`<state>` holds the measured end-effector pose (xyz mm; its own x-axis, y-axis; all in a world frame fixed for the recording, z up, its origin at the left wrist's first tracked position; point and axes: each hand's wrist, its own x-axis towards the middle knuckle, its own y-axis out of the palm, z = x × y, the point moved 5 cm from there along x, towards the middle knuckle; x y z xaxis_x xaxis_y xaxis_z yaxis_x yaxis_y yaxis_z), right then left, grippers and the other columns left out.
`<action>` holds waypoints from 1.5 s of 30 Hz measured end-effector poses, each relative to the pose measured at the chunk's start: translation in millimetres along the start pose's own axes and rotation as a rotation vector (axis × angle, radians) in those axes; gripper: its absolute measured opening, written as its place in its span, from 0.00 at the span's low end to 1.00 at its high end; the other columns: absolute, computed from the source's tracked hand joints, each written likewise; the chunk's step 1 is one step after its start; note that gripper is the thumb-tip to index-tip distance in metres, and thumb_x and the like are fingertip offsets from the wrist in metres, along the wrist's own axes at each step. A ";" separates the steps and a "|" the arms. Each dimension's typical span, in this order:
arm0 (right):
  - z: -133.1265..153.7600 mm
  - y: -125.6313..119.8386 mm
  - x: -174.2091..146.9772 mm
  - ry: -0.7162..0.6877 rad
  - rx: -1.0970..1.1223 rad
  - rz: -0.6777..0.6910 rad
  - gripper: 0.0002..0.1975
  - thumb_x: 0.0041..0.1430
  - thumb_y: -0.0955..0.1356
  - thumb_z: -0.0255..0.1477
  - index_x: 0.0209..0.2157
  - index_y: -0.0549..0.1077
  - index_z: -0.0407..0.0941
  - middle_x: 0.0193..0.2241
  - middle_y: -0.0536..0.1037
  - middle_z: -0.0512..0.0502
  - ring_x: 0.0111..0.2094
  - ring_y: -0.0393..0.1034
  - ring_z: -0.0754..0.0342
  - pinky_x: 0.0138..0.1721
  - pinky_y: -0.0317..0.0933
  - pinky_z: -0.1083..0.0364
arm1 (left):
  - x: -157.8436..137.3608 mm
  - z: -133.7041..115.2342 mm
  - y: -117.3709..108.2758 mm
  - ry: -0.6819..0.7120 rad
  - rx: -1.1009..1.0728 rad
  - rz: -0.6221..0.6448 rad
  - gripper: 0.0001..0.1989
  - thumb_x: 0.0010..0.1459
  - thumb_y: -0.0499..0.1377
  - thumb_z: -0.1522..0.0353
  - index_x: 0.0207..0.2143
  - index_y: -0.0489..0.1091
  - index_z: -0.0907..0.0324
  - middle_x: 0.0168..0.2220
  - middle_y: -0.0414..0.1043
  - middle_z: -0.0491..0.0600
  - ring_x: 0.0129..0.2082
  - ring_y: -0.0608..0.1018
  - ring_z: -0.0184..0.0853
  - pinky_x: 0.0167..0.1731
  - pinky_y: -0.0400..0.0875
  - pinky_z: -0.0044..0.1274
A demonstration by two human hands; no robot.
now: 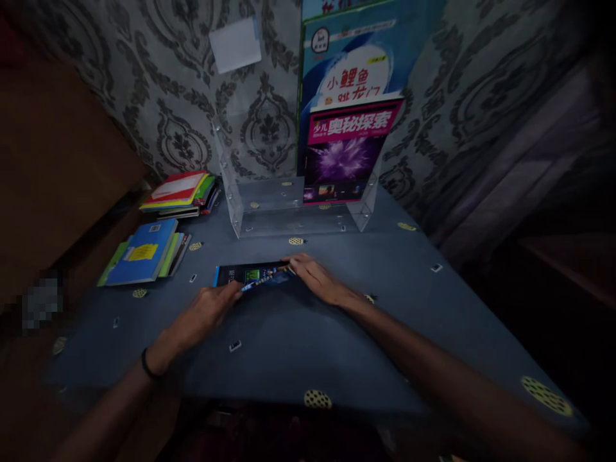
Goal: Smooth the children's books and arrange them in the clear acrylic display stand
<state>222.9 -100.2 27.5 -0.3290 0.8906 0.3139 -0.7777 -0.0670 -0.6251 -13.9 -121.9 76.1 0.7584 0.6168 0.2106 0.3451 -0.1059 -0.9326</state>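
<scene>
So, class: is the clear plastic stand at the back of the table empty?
No: the clear stand holds a pink and purple magazine upright on its right side, with a blue book behind it.

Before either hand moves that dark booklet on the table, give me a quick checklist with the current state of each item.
1. Left hand on the dark booklet: ok, fingertips touch its near left edge.
2. Right hand on the booklet: ok, it rests on the right end.
3. Booklet flat on the blue tablecloth: cannot tell, near edge may be lifted.
4. Acrylic stand has free room: ok, left part bare; pink magazine stands at right.
5. Book stacks apart from the hands: ok.
</scene>
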 end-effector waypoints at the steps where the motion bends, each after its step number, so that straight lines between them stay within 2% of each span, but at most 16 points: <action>1: 0.5 -2.3 0.0 0.007 0.056 -0.011 0.31 0.73 0.50 0.46 0.42 0.80 0.48 0.44 0.81 0.45 0.50 0.73 0.46 0.54 0.66 0.45 | 0.9 4.4 -4.8 -0.066 -0.058 -0.044 0.13 0.72 0.44 0.66 0.43 0.68 0.57 0.24 0.71 0.42 0.21 0.74 0.29 0.24 0.66 0.20; 4: -0.8 -3.5 1.1 0.036 0.214 -0.039 0.25 0.68 0.59 0.50 0.38 0.79 0.46 0.38 0.81 0.47 0.43 0.75 0.46 0.48 0.68 0.48 | 2.3 12.5 -14.1 -0.201 -0.172 -0.132 0.15 0.71 0.45 0.62 0.37 0.67 0.56 0.21 0.64 0.40 0.18 0.67 0.28 0.24 0.62 0.20; 8: -11.3 3.2 7.4 0.185 0.488 -0.157 0.20 0.51 0.74 0.47 0.36 0.76 0.45 0.32 0.79 0.49 0.34 0.74 0.50 0.40 0.68 0.51 | 3.9 15.7 -23.9 -0.277 -0.250 -0.200 0.19 0.70 0.45 0.57 0.29 0.64 0.56 0.22 0.61 0.41 0.21 0.65 0.29 0.26 0.61 0.21; 11: -11.5 9.1 14.5 0.262 0.743 -0.279 0.24 0.43 0.77 0.45 0.39 0.75 0.47 0.34 0.80 0.49 0.34 0.73 0.51 0.38 0.68 0.53 | 4.2 19.9 -34.3 -0.337 -0.322 -0.283 0.21 0.69 0.46 0.54 0.29 0.64 0.57 0.23 0.60 0.42 0.24 0.65 0.30 0.27 0.60 0.22; 14: -1.5 17.8 21.4 0.298 0.888 -0.292 0.25 0.41 0.78 0.46 0.38 0.75 0.47 0.31 0.79 0.49 0.30 0.71 0.53 0.34 0.67 0.54 | 4.7 23.6 -43.1 -0.387 -0.402 -0.381 0.22 0.68 0.46 0.52 0.29 0.64 0.57 0.24 0.59 0.42 0.26 0.64 0.31 0.28 0.60 0.23; 19: 16.0 28.8 21.7 0.302 0.839 -0.194 0.23 0.43 0.76 0.50 0.27 0.74 0.45 0.19 0.71 0.53 0.21 0.63 0.57 0.25 0.59 0.56 | 8.0 23.0 -41.5 -0.432 -0.597 -0.554 0.24 0.66 0.48 0.49 0.26 0.60 0.57 0.25 0.58 0.43 0.27 0.62 0.31 0.28 0.60 0.23; 25: 10.1 22.3 3.4 0.341 0.776 -0.122 0.28 0.45 0.75 0.55 0.26 0.73 0.43 0.16 0.65 0.57 0.18 0.54 0.62 0.21 0.49 0.59 | 11.1 23.6 -1.8 -0.534 -1.026 -0.660 0.27 0.57 0.59 0.44 0.25 0.62 0.58 0.23 0.57 0.41 0.24 0.59 0.28 0.24 0.57 0.20; 29: -1.2 15.8 -8.7 0.371 0.745 -0.124 0.28 0.45 0.74 0.56 0.25 0.72 0.43 0.17 0.66 0.56 0.18 0.54 0.62 0.20 0.48 0.59 | 16.6 26.3 26.5 -0.574 -1.241 -0.637 0.25 0.52 0.65 0.46 0.28 0.69 0.59 0.24 0.62 0.41 0.25 0.63 0.28 0.26 0.60 0.20; 32: -6.4 12.7 -11.7 0.374 0.743 -0.133 0.29 0.44 0.74 0.57 0.26 0.73 0.43 0.17 0.66 0.56 0.17 0.53 0.62 0.20 0.48 0.59 | 21.1 30.3 38.3 -0.593 -1.333 -0.640 0.23 0.50 0.68 0.49 0.31 0.74 0.60 0.27 0.70 0.43 0.27 0.68 0.29 0.28 0.64 0.20; 37: -8.9 10.0 -11.8 0.380 0.735 -0.120 0.28 0.46 0.74 0.56 0.27 0.74 0.43 0.18 0.66 0.56 0.18 0.54 0.63 0.20 0.50 0.59 | 27.6 28.0 47.7 -0.575 -1.472 -0.507 0.23 0.48 0.71 0.53 0.41 0.77 0.60 0.35 0.79 0.48 0.33 0.79 0.35 0.35 0.72 0.24; 40: -10.5 10.0 -12.6 0.382 0.747 -0.102 0.27 0.47 0.74 0.55 0.27 0.74 0.43 0.17 0.66 0.57 0.17 0.54 0.63 0.21 0.51 0.59 | 26.8 29.3 50.8 -0.613 -1.528 -0.490 0.25 0.45 0.73 0.54 0.42 0.77 0.60 0.36 0.81 0.49 0.33 0.81 0.36 0.35 0.74 0.24; 45: -11.2 11.3 -14.0 0.412 0.794 -0.082 0.26 0.48 0.75 0.53 0.29 0.74 0.43 0.17 0.66 0.57 0.16 0.53 0.64 0.19 0.50 0.59 | 26.8 33.5 55.7 -0.624 -1.621 -0.458 0.24 0.44 0.75 0.56 0.42 0.77 0.57 0.35 0.81 0.46 0.32 0.81 0.33 0.33 0.74 0.21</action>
<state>224.7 -108.4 8.1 -0.1569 0.9867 -0.0414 -0.9818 -0.1513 0.1145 7.0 -85.2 20.1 0.2898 0.9460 -0.1451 0.8797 -0.2035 0.4298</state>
